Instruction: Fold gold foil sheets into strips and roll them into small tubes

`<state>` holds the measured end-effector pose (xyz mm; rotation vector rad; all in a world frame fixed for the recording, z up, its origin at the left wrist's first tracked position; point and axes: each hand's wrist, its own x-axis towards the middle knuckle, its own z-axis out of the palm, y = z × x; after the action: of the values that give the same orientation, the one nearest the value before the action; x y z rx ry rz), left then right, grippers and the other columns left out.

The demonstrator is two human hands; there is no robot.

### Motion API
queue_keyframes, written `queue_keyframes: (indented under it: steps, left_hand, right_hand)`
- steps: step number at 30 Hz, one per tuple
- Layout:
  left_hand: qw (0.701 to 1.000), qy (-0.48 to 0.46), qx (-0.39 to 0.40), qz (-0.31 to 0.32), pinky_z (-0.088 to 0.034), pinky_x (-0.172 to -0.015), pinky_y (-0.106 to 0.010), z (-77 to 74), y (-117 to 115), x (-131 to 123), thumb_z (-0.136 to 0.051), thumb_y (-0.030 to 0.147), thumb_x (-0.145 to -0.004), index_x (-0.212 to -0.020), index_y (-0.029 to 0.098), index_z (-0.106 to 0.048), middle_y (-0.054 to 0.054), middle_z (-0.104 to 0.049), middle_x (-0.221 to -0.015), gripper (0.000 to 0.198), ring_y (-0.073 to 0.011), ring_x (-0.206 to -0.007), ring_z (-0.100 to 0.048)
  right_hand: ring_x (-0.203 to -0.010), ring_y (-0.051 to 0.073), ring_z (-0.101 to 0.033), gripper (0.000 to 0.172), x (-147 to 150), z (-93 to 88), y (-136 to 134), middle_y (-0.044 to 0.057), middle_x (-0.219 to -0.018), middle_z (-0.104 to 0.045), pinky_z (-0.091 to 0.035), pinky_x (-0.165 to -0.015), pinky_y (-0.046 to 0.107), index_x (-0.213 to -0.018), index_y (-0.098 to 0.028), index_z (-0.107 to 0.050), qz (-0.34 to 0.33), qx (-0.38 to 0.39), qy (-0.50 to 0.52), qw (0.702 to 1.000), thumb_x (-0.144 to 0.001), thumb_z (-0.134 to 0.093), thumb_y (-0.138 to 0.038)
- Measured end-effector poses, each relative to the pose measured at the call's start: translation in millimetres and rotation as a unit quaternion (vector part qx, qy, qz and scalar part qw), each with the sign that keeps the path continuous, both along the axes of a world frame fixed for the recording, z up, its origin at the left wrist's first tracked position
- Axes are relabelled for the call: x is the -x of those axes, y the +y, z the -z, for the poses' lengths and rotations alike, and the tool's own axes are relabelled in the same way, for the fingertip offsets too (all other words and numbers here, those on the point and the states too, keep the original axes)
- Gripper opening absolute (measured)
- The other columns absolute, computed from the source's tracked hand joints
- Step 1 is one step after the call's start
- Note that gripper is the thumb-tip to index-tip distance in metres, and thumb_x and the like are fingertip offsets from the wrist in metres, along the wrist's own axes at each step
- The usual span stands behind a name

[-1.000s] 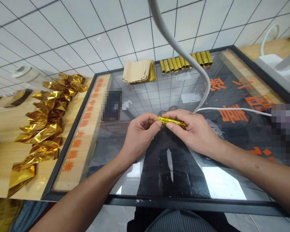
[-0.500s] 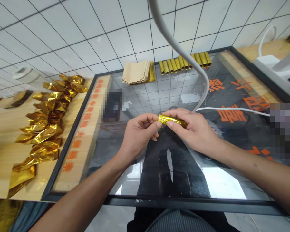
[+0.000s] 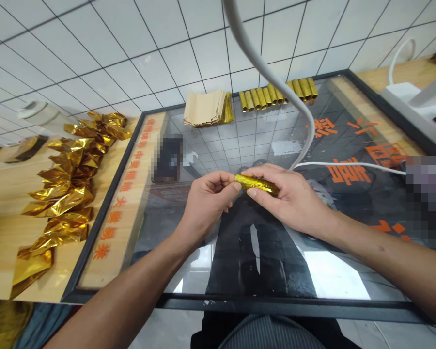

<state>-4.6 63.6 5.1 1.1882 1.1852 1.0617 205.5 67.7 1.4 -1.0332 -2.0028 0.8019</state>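
A shiny gold foil paper roll (image 3: 256, 184) is held between my two hands above the glass tabletop (image 3: 189, 218). My right hand (image 3: 290, 194) is closed round its right part, thumb along the near side and fingers over the far side. At the left end, the thumb and forefinger of my left hand (image 3: 212, 194) pinch the roll's tip; its other fingers are curled. Against the wall lies a row of similar gold rolls (image 3: 267, 97), partly behind a cable. A stack of brown-backed paper sheets (image 3: 203, 109), gold on the underside, sits left of that row.
Folded gold foil pieces (image 3: 72, 179) lie in a long heap on the wooden surface at left. A thick white cable (image 3: 269, 68) hangs down in front of me to the glass. A white power strip (image 3: 407, 102) is at right. A black frame (image 3: 240, 304) edges the glass.
The gold roll and the fingers of my right hand have shifted slightly left, and the right thumb sits a little lower. My left hand still pinches the roll's left end.
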Motion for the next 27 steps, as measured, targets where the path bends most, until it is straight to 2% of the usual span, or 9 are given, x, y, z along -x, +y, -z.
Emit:
queue_keyframes:
  steps: [5, 10, 23, 27]
  left_hand:
    - [1.000, -0.003, -0.002, -0.025, -0.040, -0.048, -0.019, 3.6, 0.6, 2.3, -0.080, 0.025, -0.084, -0.079, 0.019, -0.070, 0.005, -0.058, -0.059, 0.013, -0.0073, -0.050, -0.050]
    - [0.999, -0.007, 0.009, -0.046, -0.038, -0.048, -0.020, 0.7, 0.4, 1.8, -0.077, 0.023, -0.083, -0.078, 0.020, -0.067, 0.005, -0.058, -0.059, 0.012, -0.0073, -0.050, -0.048]
    - [0.997, -0.010, 0.026, -0.073, -0.034, -0.047, -0.020, -4.2, -1.1, 1.0, -0.074, 0.021, -0.079, -0.074, 0.020, -0.064, 0.004, -0.056, -0.057, 0.011, -0.0076, -0.049, -0.046]
    - [0.997, -0.033, 0.027, -0.067, -0.038, -0.047, -0.020, -3.2, -0.3, 0.4, -0.078, 0.023, -0.081, -0.076, 0.019, -0.066, 0.004, -0.058, -0.059, 0.013, -0.0073, -0.050, -0.049]
  right_hand:
    - [-0.108, 0.025, -0.074, 0.032, -0.2, 0.7, -1.4, 0.003, -0.120, -0.080, -0.056, -0.092, 0.039, -0.128, -0.028, -0.074, 0.003, 0.005, 0.002, 1.000, -0.099, -0.067, -0.017]
    - [-0.105, 0.025, -0.075, 0.039, 1.2, 2.0, -0.9, 0.002, -0.117, -0.080, -0.056, -0.090, 0.038, -0.129, -0.029, -0.074, 0.011, 0.000, 0.007, 1.000, -0.094, -0.069, -0.013]
    - [-0.108, 0.025, -0.075, 0.038, 2.4, 0.2, -0.9, 0.002, -0.117, -0.080, -0.055, -0.094, 0.040, -0.126, -0.028, -0.076, 0.023, 0.005, 0.022, 0.999, -0.093, -0.069, -0.010]
    - [-0.108, 0.025, -0.074, 0.038, 1.8, 1.3, 0.1, 0.001, -0.116, -0.080, -0.055, -0.094, 0.040, -0.126, -0.030, -0.076, 0.015, -0.002, 0.028, 0.999, -0.094, -0.069, -0.010]
